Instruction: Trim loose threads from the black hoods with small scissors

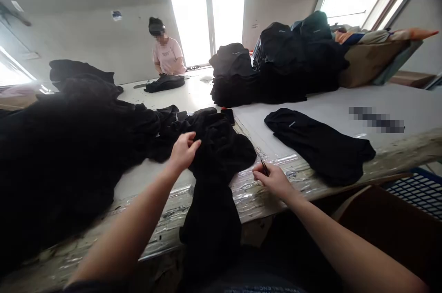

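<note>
Crumpled black cloth garment (217, 196) spilling over the white worktop's (328, 113) near edge! Right hand's (274, 180) grip clamps a slim dark tool (264, 167); left hand's (185, 149), over cloth, I can't tell. Bulky black fabric heap (69, 145) crowds left; tall black garment stacks (286, 62) beyond; pink-shirted co-worker (169, 55) farthest.

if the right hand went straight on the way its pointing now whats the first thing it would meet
Probably the bunched black garment, ahead and to the left of the right hand; how high the hand is held is hard to judge, so it might pass above.
</note>
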